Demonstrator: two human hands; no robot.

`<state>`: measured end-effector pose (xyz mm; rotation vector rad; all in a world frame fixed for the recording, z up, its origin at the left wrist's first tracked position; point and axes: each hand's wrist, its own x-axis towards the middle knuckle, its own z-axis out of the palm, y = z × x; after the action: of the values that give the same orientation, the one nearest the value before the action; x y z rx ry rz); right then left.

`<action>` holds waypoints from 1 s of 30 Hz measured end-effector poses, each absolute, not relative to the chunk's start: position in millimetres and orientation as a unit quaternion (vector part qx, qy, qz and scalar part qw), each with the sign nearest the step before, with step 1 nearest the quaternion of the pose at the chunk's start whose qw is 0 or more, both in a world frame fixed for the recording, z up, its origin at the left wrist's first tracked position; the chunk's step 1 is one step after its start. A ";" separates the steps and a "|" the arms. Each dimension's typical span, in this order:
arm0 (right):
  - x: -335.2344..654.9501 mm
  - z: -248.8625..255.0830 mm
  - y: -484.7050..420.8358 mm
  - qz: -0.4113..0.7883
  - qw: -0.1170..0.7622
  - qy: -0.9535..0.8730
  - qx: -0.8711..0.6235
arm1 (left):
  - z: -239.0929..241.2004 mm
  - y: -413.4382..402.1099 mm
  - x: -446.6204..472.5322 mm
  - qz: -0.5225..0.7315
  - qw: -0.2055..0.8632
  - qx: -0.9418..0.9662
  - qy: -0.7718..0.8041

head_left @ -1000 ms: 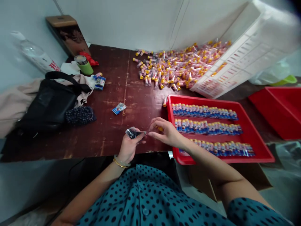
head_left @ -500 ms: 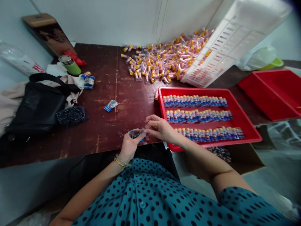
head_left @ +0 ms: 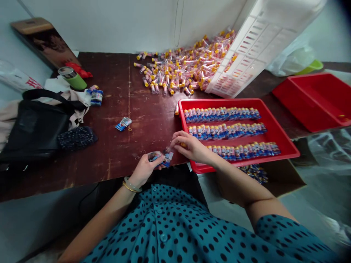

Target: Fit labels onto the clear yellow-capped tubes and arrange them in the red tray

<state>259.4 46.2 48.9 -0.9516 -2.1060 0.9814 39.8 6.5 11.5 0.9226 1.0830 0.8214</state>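
Observation:
At the near edge of the brown table (head_left: 117,146), my left hand (head_left: 145,168) is closed on a small stack of blue printed labels (head_left: 160,157). My right hand (head_left: 189,146) pinches the top label at its right end, and a yellow-capped tube shows under its fingers. Just right of my hands sits a red tray (head_left: 285,144) holding three rows of blue-labelled tubes (head_left: 222,114). A heap of unlabelled yellow-capped tubes (head_left: 181,71) lies at the back of the table.
A tipped white slotted crate (head_left: 246,54) leans over the heap. A second red tray (head_left: 315,98) is at right. A black bag (head_left: 33,128), green cup (head_left: 71,77), loose label packet (head_left: 123,123) and dark pouch (head_left: 76,137) lie at left.
My hands stayed together at the table edge while the view shifted left. The right hand's fingers have drawn a label out from the stack in my left hand.

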 end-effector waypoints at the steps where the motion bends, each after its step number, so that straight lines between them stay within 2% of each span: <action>1: 262.2 48.1 46.3 0.390 0.340 -0.767 -0.379 | 11.1 6.4 39.6 0.371 0.667 0.424 0.487; 5: 273.6 47.6 46.6 0.519 0.440 -0.585 -0.443 | 9.9 6.0 39.6 0.379 0.651 0.442 0.487; 8: 277.3 49.5 45.3 0.593 0.464 -0.501 -0.427 | 8.1 6.7 40.1 0.377 0.677 0.423 0.471; 13: 272.8 52.4 42.9 0.633 0.481 -0.463 -0.393 | 8.6 7.9 43.0 0.366 0.701 0.411 0.454; 22: 266.7 53.3 42.0 0.608 0.436 -0.535 -0.393 | 15.9 5.7 45.4 0.356 0.704 0.429 0.439; 25: 269.1 50.1 39.5 0.589 0.443 -0.556 -0.385 | 15.3 4.3 49.3 0.357 0.717 0.413 0.434; 30: 264.8 34.9 23.5 0.530 0.472 -0.558 -0.431 | 13.1 -5.1 68.1 0.392 0.667 0.406 0.486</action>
<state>264.8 23.5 34.9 -1.0556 -1.3658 1.2975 68.1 -5.1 13.1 0.9161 1.0959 0.8848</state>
